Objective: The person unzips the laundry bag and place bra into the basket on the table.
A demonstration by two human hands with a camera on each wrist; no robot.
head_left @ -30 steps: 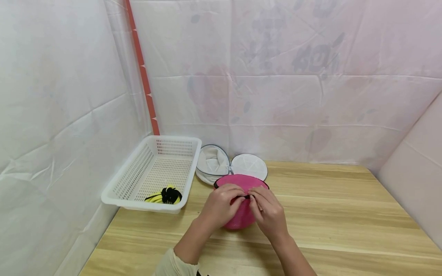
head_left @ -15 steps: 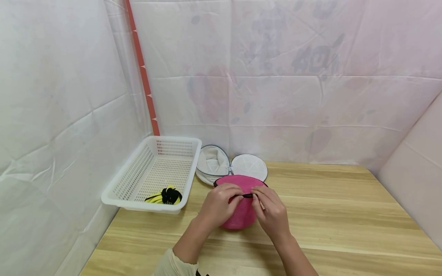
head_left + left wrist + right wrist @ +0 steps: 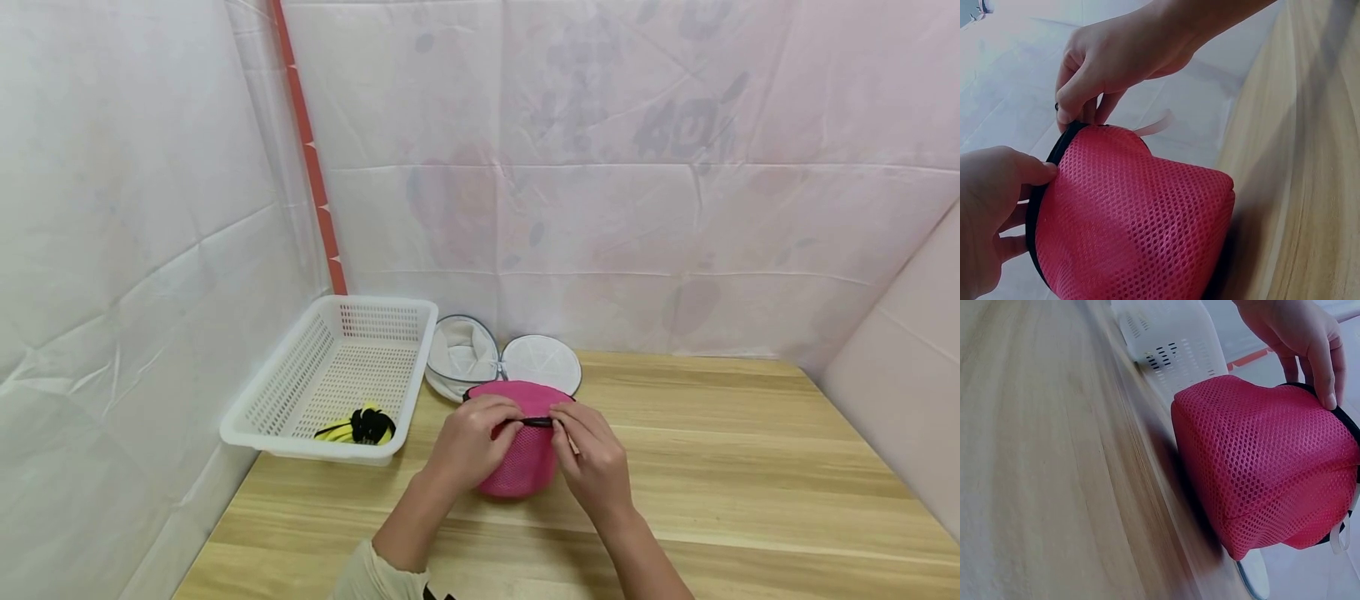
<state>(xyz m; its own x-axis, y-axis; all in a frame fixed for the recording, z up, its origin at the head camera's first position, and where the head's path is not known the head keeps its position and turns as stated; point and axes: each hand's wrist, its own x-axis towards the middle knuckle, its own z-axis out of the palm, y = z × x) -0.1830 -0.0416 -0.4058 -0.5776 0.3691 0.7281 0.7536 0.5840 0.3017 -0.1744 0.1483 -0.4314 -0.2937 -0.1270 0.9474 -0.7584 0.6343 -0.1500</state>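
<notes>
A pink mesh laundry bag [image 3: 521, 467] with a black zip round its top rim stands on the wooden table. My left hand [image 3: 474, 442] pinches the black zip edge [image 3: 536, 422] on its left side; the thumb lies against the mesh in the left wrist view. Further right along that same edge, the fingertips of my right hand [image 3: 596, 458] pinch the zip. Whether they hold a zip pull is hidden by the fingers. A small pale loop [image 3: 1339, 537] hangs from the bag's rim in the right wrist view.
Left of the bag, a white perforated plastic basket [image 3: 431, 333] holds a yellow and black bundle [image 3: 367, 425]. Behind the bag lies a white round zip bag [image 3: 461, 354] with its lid [image 3: 542, 360] folded open. A white sheet wall [image 3: 600, 208] borders the table.
My right hand has slid slightly rightward along the zip edge, widening the gap between the two hands. More black edge shows between them. The left hand has barely moved.
</notes>
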